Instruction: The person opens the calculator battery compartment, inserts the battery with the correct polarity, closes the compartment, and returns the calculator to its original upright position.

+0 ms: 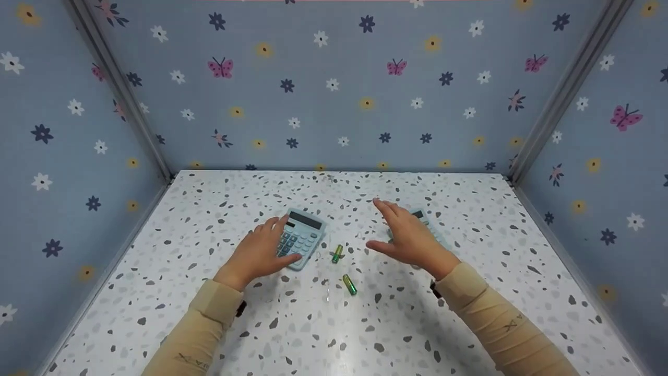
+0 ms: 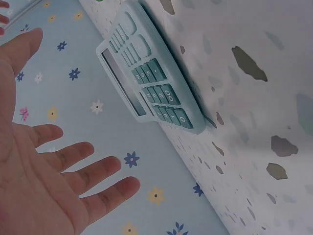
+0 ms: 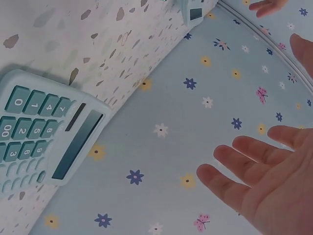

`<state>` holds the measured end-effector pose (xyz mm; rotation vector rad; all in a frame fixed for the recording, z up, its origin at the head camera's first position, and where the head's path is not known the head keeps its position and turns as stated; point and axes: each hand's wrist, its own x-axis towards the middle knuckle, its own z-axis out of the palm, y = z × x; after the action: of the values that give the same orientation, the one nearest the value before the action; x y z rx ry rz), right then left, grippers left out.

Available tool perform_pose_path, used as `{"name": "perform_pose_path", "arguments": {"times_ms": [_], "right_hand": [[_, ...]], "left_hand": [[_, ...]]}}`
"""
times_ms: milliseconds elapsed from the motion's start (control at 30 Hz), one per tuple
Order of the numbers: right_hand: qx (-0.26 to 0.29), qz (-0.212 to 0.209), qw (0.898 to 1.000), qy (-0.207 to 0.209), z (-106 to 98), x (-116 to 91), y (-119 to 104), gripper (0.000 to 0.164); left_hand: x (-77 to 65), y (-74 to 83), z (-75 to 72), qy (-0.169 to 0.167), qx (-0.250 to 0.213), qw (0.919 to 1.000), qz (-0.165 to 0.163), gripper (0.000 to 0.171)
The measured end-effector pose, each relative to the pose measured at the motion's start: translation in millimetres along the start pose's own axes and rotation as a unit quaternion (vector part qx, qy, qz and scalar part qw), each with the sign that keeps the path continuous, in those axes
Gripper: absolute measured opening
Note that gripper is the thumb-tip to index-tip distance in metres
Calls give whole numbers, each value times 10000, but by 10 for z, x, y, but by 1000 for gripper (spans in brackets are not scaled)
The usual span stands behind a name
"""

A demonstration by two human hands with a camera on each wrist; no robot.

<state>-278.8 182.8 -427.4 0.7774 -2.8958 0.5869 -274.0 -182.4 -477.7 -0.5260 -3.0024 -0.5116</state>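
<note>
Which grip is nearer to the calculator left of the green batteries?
Left. The left grip hovers above the left calculator without touching it; the right grip is farther off, past the green batteries, above the right calculator.

Near calculator: on the speckled table (teal keys showing)
Right hand: fingers extended, apart from it
Far calculator: cut off at top
Left hand: upper right, partly visible

This is a booth, with floral panels, metal posts and speckled tabletop.
</note>
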Motion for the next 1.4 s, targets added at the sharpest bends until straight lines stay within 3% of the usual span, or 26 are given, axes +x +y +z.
{"name": "perform_pose_path", "arguments": {"times_ms": [467, 867, 1400], "right_hand": [[856, 303, 9958, -151, 161, 93, -15, 93], [2150, 519, 9748, -278, 381, 200, -19, 84], [2865, 656, 9557, -137, 581, 387, 1, 76]], "left_hand": [[-76, -205, 24, -322, -767, 9956, -435, 101], [-130, -344, 90, -573, -1161, 9886, -772, 104], [-111, -499, 63, -690, -1766, 9767, -1009, 112]]}}
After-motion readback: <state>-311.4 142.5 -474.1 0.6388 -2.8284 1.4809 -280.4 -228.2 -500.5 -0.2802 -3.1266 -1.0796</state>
